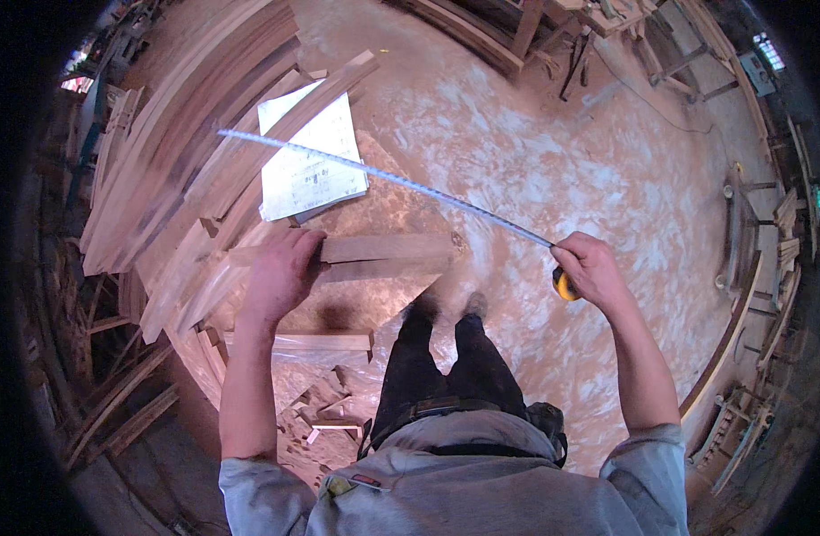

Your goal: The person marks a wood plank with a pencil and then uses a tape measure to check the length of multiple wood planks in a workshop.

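My right hand is closed around a yellow and black tape measure. Its long thin blade is pulled out and slants up to the left, passing above the papers and ending over the stacked boards. My left hand has its fingers curled over a short wooden board, which lies across the corner of the work surface; part of the board is hidden under that hand. Just beyond it lie white paper sheets with markings, and a wooden strip rests across them.
Long curved-looking boards are stacked at the left. A further wood block lies nearer me, with wood scraps below it. The dusty floor stretches to the right, with wooden racks along its edge and a bench at the back.
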